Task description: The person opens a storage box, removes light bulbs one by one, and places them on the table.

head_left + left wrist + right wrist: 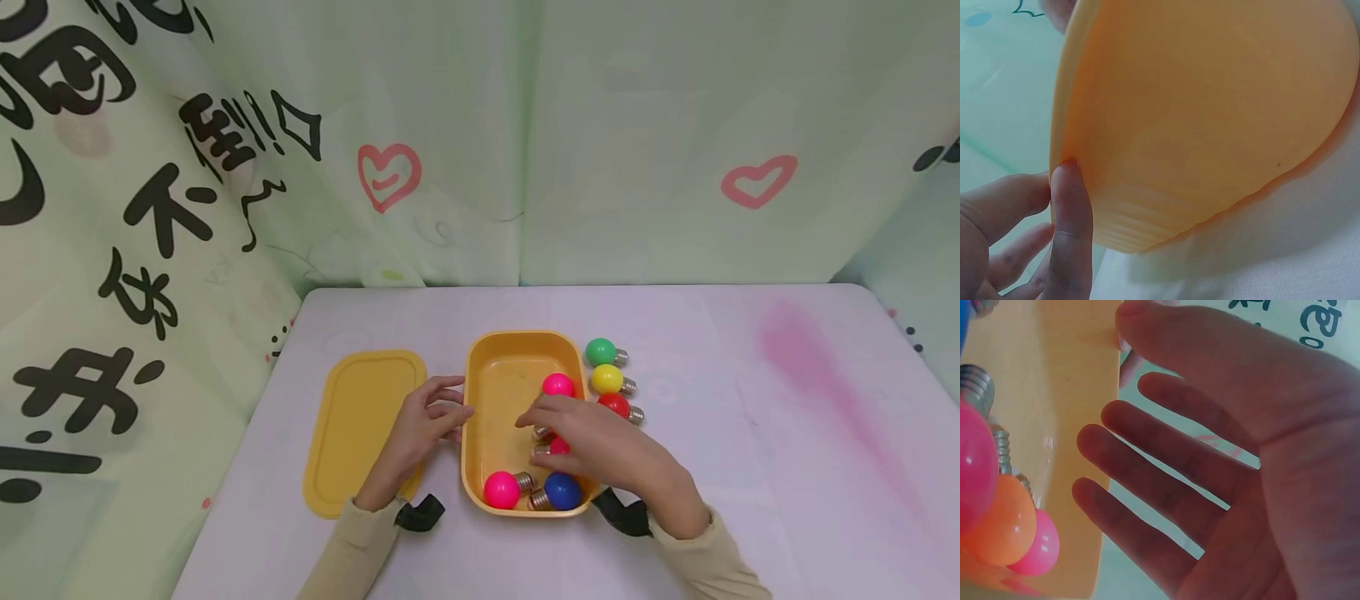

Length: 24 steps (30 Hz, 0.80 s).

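Your hands at the yellow plastic box [480, 400] of coloured bulbs

The flat yellow lid [363, 429] lies left. Your left hand [423, 421] presses straight fingertips [1069, 206] against the box's left wall, seemingly to steady it. Your right hand [592, 442] hovers over the bulbs inside, fingers relaxed and spread, holding nothing. Only the right wrist view shows the orange bulb [997, 519] beneath it. Green bulb [601, 352], yellow bulb [607, 379] and red bulb [615, 406] wait outside, right.

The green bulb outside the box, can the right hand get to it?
Probably yes: the green bulb lies uncovered on the table beside the yellow box, and the right hand hovers open nearby.
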Each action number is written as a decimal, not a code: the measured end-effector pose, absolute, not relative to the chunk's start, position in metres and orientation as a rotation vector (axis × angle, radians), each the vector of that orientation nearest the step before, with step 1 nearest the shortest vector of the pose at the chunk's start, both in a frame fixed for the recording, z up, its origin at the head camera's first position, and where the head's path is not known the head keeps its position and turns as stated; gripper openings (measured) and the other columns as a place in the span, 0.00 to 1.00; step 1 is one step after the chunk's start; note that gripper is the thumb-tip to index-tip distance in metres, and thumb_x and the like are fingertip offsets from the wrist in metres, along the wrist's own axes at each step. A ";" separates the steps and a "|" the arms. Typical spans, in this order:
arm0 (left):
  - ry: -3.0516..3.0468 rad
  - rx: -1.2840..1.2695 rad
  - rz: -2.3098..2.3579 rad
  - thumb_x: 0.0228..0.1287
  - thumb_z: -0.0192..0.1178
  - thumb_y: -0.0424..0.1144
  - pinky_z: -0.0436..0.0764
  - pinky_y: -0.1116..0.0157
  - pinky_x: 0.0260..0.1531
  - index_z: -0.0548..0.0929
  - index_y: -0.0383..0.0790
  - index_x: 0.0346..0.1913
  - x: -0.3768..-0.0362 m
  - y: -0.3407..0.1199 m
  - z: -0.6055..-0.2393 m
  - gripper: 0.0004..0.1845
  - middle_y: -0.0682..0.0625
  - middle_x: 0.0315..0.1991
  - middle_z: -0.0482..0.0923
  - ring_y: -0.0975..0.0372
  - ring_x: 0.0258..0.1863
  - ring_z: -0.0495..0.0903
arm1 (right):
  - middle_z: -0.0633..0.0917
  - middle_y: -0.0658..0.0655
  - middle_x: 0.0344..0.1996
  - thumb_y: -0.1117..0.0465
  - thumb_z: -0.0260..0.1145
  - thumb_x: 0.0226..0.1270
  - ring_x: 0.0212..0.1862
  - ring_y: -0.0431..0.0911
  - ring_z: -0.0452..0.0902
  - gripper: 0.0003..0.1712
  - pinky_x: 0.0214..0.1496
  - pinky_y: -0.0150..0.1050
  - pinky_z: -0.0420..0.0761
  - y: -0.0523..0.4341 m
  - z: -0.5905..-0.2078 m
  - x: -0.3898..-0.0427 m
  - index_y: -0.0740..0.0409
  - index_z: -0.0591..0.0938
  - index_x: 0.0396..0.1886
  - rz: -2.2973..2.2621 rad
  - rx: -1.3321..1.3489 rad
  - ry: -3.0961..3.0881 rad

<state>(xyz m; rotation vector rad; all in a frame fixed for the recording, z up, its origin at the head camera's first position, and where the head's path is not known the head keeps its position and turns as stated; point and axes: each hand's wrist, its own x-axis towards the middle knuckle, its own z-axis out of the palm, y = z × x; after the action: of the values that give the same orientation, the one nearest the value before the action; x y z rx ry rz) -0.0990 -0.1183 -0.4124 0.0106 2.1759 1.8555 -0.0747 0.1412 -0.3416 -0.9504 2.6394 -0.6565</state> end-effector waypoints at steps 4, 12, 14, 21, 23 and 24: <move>2.170 0.011 1.865 0.62 0.69 0.35 0.87 0.64 0.32 0.75 0.40 0.64 -0.099 -0.119 -0.412 0.27 0.42 0.45 0.78 0.58 0.30 0.83 | 0.84 0.50 0.48 0.49 0.75 0.59 0.48 0.43 0.79 0.25 0.47 0.33 0.84 0.134 -0.344 -0.075 0.52 0.84 0.54 -0.653 -1.012 2.606; 2.152 0.022 1.873 0.62 0.68 0.34 0.87 0.65 0.32 0.74 0.39 0.65 -0.099 -0.119 -0.410 0.27 0.42 0.46 0.78 0.59 0.30 0.83 | 0.84 0.50 0.45 0.47 0.76 0.58 0.41 0.40 0.78 0.27 0.44 0.31 0.84 0.120 -0.348 -0.078 0.52 0.84 0.54 -0.567 -1.073 2.573; 2.143 0.023 1.878 0.62 0.68 0.34 0.87 0.65 0.32 0.74 0.39 0.65 -0.099 -0.119 -0.410 0.28 0.42 0.46 0.78 0.59 0.30 0.82 | 0.84 0.49 0.44 0.47 0.76 0.58 0.39 0.38 0.77 0.26 0.43 0.30 0.83 0.117 -0.349 -0.078 0.52 0.84 0.54 -0.545 -1.082 2.564; 2.150 0.010 1.874 0.62 0.68 0.34 0.87 0.64 0.32 0.75 0.40 0.64 -0.099 -0.118 -0.410 0.27 0.42 0.46 0.78 0.58 0.31 0.83 | 0.85 0.50 0.45 0.47 0.76 0.57 0.44 0.41 0.79 0.26 0.48 0.33 0.84 0.107 -0.351 -0.077 0.51 0.84 0.54 -0.462 -1.104 2.550; 2.155 0.011 1.870 0.62 0.68 0.34 0.87 0.64 0.32 0.75 0.40 0.64 -0.098 -0.118 -0.410 0.27 0.42 0.46 0.78 0.58 0.31 0.83 | 0.85 0.50 0.46 0.46 0.77 0.55 0.45 0.41 0.79 0.27 0.49 0.34 0.84 0.104 -0.351 -0.078 0.51 0.84 0.53 -0.446 -1.101 2.537; 2.156 0.012 1.872 0.62 0.68 0.34 0.87 0.64 0.32 0.75 0.40 0.64 -0.098 -0.119 -0.410 0.27 0.42 0.46 0.78 0.58 0.31 0.83 | 0.85 0.50 0.46 0.46 0.77 0.55 0.45 0.42 0.79 0.27 0.50 0.34 0.84 0.102 -0.351 -0.078 0.51 0.84 0.53 -0.437 -1.102 2.530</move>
<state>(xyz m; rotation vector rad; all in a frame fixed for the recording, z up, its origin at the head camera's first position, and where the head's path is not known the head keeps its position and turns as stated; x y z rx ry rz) -0.0985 -0.1185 -0.4105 0.0119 2.1555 1.8715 -0.0781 0.1022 -0.3512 -1.1018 2.5301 -0.4372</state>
